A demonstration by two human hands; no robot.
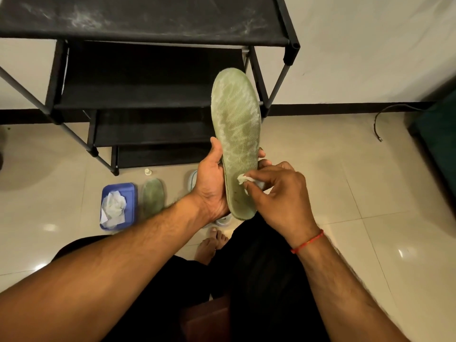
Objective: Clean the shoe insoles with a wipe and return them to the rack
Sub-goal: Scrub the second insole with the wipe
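A green mesh-textured insole (237, 124) with pale dusty streaks stands upright in front of me. My left hand (212, 183) grips its lower half from the left, thumb along its edge. My right hand (281, 193) pinches a small white wipe (244, 179) and presses it against the insole's heel area. A second green insole (153, 197) lies flat on the floor below. The black multi-tier shoe rack (148, 99) stands behind, its top shelf dusty.
A blue tray (130, 193) holding crumpled used wipes sits on the tiled floor left of the lying insole. A small white bottle cap (147, 172) lies near the rack's foot. A light shoe (193, 180) shows behind my left hand. A black cable (385, 117) trails at right.
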